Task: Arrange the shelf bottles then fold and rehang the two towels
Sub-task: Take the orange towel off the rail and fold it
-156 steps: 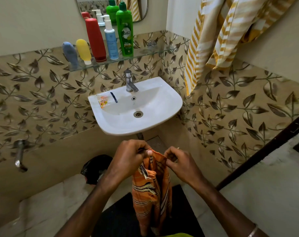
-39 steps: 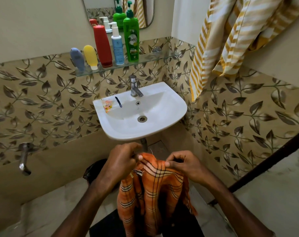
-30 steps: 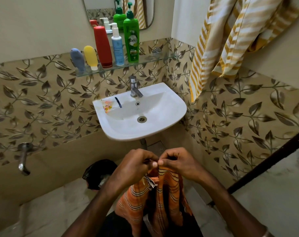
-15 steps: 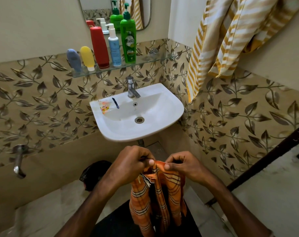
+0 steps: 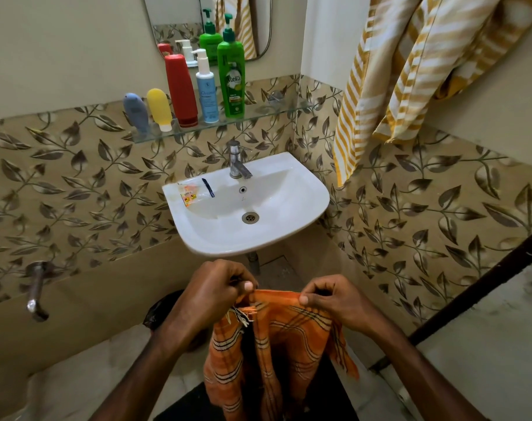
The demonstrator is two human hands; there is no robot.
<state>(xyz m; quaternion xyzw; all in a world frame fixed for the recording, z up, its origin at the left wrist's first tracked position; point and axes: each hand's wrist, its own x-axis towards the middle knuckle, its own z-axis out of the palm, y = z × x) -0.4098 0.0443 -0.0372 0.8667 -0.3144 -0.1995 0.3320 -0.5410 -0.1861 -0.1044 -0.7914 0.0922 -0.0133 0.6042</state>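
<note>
White basin (image 5: 313, 189) centre frame; steel tap (image 5: 236, 161) at its 12 o'clock, small sachet (image 5: 189, 193) on rim at 10. Mirror (image 5: 179, 13) above. Wall spout (image 5: 36, 291) at 8 o'clock.

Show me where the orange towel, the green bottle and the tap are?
orange towel (image 5: 289, 335), head view, on its checked front below the held top edge.
green bottle (image 5: 232, 83), head view, on its label.
tap (image 5: 236, 161), head view, on its upright metal body.

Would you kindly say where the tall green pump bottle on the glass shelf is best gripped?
Wrap the tall green pump bottle round its broad labelled body, coming from the front: it stands upright, the blue bottle crowds its left, and its pump neck is thin.
</note>
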